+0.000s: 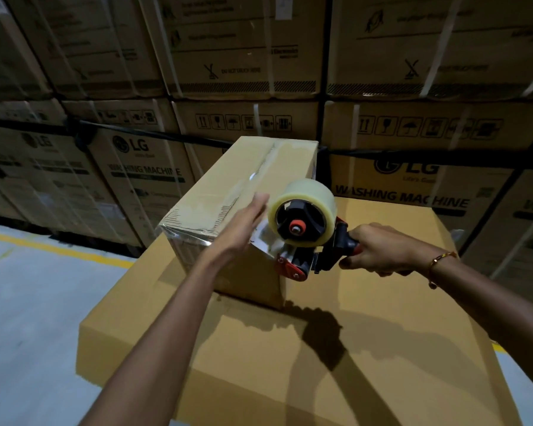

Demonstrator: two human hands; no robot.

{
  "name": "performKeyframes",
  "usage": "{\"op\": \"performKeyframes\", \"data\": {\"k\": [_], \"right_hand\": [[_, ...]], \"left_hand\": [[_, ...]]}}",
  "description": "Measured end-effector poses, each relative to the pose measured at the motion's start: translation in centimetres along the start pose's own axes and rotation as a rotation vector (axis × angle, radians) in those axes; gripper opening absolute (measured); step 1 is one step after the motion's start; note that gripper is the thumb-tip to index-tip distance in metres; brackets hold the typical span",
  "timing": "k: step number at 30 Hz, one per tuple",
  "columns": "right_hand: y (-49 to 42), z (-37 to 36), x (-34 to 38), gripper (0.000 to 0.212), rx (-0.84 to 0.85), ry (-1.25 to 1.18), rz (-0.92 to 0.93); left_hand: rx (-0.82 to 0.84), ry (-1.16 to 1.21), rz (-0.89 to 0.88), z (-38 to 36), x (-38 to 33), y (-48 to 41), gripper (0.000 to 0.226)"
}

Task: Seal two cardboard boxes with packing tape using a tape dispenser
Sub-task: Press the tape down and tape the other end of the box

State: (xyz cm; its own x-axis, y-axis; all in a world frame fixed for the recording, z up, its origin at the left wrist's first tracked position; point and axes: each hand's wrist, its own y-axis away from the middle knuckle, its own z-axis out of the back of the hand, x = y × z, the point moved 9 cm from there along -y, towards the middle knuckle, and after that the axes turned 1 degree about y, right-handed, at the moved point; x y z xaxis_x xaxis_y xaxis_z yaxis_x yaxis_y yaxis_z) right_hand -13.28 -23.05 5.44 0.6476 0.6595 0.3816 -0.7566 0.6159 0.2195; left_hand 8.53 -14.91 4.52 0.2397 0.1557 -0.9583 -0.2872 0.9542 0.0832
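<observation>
A small brown cardboard box (228,182) stands on top of a much larger cardboard box (366,348). Clear tape runs along its top seam and over its near edge. My right hand (379,249) grips the handle of a red and black tape dispenser (308,238) carrying a roll of clear tape. The dispenser's front end touches the small box's near right side. My left hand (243,224) lies flat with fingers together on the near top edge of the small box, right beside the roll. It holds nothing.
A wall of stacked, strapped washing machine cartons (142,167) rises close behind the boxes. A grey floor (34,302) with a yellow line lies to the left. A gold bracelet (437,265) is on my right wrist.
</observation>
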Motion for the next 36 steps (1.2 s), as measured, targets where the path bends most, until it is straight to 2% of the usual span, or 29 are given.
{"op": "performKeyframes", "data": {"k": [3,5,7,9,12,17,19,21,23,26,27,29,32,36], "right_hand": [[-0.7,-0.4,0.1,0.014,0.049,-0.045,-0.005],[-1.3,-0.9,0.2,0.012,0.118,-0.115,-0.015],[-2.0,-1.2,0.4,0.014,0.173,-0.179,-0.026],[-2.4,-1.7,0.2,0.017,0.196,-0.226,-0.04],[-2.5,-4.4,-0.6,0.016,0.188,-0.289,-0.057],[-1.5,-8.4,-3.0,0.013,0.128,-0.625,-0.101],[-1.5,-9.4,-4.7,0.004,0.102,-0.713,-0.164],[-1.5,-10.8,-6.7,0.005,0.076,-0.768,-0.237],[-1.7,-12.4,-8.4,0.013,0.057,-0.814,-0.308],[-2.6,-15.1,-9.5,0.011,0.033,-0.944,-0.354],[-2.9,-16.0,-9.4,0.007,0.035,-1.002,-0.357],[-3.5,-17.4,-9.2,0.013,0.038,-1.088,-0.363],[-4.3,-19.2,-8.6,0.016,0.046,-1.16,-0.388],[-4.6,-21.2,-7.5,0.01,0.072,-1.256,-0.42]], "left_hand": [[0.059,0.445,0.064,-1.2,0.1,-0.6,0.103],[0.091,0.718,0.038,-1.2,-0.6,-1.0,0.099],[0.118,0.801,-0.007,-1.2,-1.8,-1.5,0.096],[0.15,0.766,-0.01,-1.8,-2.1,-2.1,0.098],[0.118,0.653,0.027,-2.5,-1.3,-2.5,0.096],[-0.044,0.319,-0.087,-0.1,-2.5,-2.5,0.069],[-0.163,0.066,-0.082,2.1,-2.0,-2.5,0.053],[-0.238,-0.351,-0.062,4.0,-1.3,-1.8,0.042],[-0.161,-0.64,-0.064,4.1,-0.5,-0.9,0.044],[0.04,-0.858,-0.116,1.8,0.8,0.2,0.07],[0.028,-0.952,-0.141,1.4,1.1,0.4,0.079],[-0.072,-1.074,-0.171,1.2,1.8,0.4,0.09],[-0.225,-1.118,-0.18,1.0,2.6,0.2,0.079],[-0.343,-1.173,-0.16,0.3,2.4,0.4,0.064]]}}
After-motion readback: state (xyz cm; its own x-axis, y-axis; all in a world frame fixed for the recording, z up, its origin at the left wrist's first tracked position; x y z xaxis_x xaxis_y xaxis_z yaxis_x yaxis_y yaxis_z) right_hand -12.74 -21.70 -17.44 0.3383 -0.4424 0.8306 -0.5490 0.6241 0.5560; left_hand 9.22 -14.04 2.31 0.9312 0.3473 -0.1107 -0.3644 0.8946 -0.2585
